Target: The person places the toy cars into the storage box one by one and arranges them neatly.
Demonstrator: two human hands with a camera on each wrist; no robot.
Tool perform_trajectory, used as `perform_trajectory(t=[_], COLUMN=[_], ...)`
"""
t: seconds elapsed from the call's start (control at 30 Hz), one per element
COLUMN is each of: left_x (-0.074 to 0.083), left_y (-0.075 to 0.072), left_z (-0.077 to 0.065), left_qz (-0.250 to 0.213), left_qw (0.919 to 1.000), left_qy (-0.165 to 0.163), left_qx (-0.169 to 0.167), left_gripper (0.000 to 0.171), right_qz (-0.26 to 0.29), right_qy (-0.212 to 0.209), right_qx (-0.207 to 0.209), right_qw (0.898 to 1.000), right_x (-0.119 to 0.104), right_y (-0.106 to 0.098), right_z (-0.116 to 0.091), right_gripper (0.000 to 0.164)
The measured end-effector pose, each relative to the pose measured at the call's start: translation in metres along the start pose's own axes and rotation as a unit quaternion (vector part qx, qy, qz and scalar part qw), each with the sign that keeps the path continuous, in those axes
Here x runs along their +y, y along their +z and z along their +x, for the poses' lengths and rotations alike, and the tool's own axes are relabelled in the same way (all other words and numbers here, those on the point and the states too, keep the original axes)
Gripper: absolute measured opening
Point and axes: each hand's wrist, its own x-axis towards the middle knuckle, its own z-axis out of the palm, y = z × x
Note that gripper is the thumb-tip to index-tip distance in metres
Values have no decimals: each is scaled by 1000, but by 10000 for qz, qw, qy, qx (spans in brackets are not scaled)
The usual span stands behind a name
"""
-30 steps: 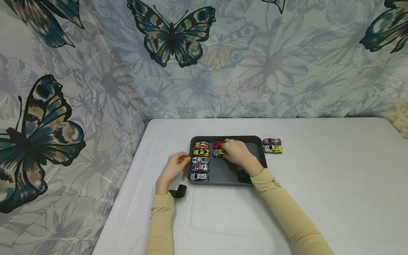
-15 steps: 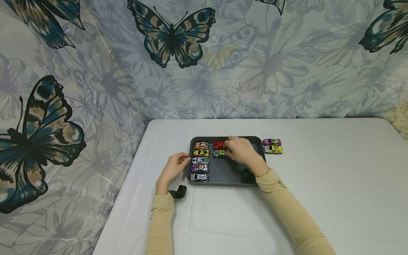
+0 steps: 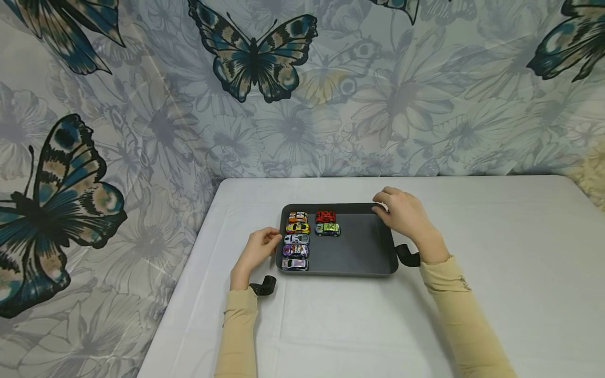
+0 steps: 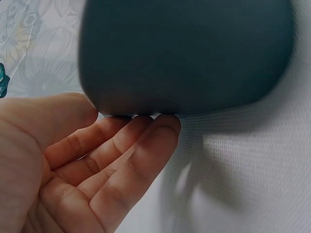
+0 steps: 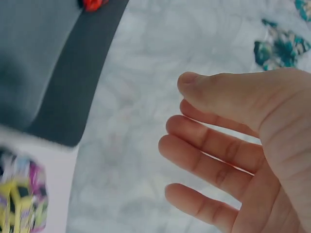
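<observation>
A dark grey tray lies on the table. Down its left side runs a column of several toy cars. Further right inside it are a red toy car and, just below, a green-and-blue toy car. My left hand touches the tray's left edge with its fingertips; the left wrist view has them against the dark outer wall. Over the tray's far right corner, my right hand holds nothing, its fingers spread and slightly bent. Yellow and purple toy cars show blurred in the right wrist view; in the head view that hand covers them.
A white cloth covers the table. Behind it hangs a backdrop printed with flowers and butterflies. A black wrist camera sits beside the tray's right edge, another wrist camera below its left corner.
My right hand has let go of the green-and-blue toy car and moved right, to the tray's far right corner. The left hand has stayed at the tray's edge.
</observation>
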Motion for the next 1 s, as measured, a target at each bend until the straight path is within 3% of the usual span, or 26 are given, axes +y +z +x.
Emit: perform_trajectory(t=[0.37, 0.77, 1.0], left_x=[0, 0, 0], left_y=[0, -1, -1], left_z=[0, -1, 0], left_qz=[7, 17, 34], left_qw=[10000, 10000, 9999], left_qy=[57, 56, 105], left_qx=[8, 22, 9], left_gripper=[23, 23, 24], right_qz=[-163, -212, -277], right_qy=[18, 525, 683], right_qx=[277, -504, -625], right_qw=[9995, 9971, 9953], right_x=[35, 50, 59], right_y=[0, 1, 7], right_z=[-31, -46, -49], right_gripper=[14, 24, 26])
